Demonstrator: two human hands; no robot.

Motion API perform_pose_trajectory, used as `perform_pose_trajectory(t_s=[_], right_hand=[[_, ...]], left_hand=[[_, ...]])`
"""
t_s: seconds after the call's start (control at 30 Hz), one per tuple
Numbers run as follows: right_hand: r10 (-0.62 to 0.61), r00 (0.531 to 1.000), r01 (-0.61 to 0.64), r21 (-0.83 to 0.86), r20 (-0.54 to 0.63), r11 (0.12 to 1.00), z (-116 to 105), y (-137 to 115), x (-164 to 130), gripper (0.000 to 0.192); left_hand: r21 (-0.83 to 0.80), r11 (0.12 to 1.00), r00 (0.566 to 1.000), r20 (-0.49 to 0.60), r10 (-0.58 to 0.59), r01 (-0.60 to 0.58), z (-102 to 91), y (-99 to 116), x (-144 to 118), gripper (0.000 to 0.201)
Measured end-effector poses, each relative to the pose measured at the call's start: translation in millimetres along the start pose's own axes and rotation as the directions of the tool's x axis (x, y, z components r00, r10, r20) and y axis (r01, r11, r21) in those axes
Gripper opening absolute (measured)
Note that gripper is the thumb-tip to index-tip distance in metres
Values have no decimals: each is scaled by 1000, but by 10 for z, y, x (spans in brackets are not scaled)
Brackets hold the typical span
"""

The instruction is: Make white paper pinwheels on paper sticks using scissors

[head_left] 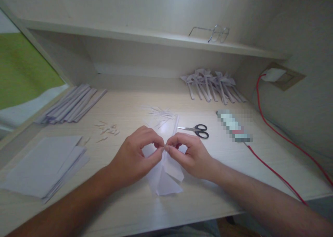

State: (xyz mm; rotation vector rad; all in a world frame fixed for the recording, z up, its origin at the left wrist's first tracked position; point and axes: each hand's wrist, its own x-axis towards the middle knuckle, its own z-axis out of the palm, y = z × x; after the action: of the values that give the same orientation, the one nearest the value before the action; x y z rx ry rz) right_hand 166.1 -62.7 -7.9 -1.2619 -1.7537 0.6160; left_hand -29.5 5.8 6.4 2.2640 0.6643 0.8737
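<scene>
Both hands, left hand [135,154] and right hand [191,154], pinch a folded paper [166,178] mid-fold; finished pile [213,84] at back, loads of sheets [44,164] left.

Two bare hands, left hand [135,154] and right hand [191,154], pinch one folded white paper piece [166,178]. One pair of black-handled steel scissors [195,129], one pair of thin wire-framed glasses [213,33], one red cable [275,140], one white wall plug [273,75]. The stacked paper strips cannot be counted.

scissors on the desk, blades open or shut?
Shut. The scissors lie flat beside the right hand, blades together in one thin line, handle loops side by side.
</scene>
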Motion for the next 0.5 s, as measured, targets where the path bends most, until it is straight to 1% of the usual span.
perform_pose_trajectory(t_s=[0.07,0.13,0.33,0.5], right_hand=[[15,1000,-15,13,1,1000,11,-3,2,9],[22,1000,-22,1,-3,1000,15,-11,5,9],[20,999,-21,-54,-26,998,13,-35,9,10],[39,998,-42,-64,-47,997,38,-20,-4,9]], left_hand=[[26,999,1000,10,19,-19,-2,-10,-2,11],[24,1000,1000,22,12,-12,2,-16,0,10],[-48,996,995,65,-69,72,26,-23,0,10],[-34,999,994,99,-38,41,11,-31,-3,9]])
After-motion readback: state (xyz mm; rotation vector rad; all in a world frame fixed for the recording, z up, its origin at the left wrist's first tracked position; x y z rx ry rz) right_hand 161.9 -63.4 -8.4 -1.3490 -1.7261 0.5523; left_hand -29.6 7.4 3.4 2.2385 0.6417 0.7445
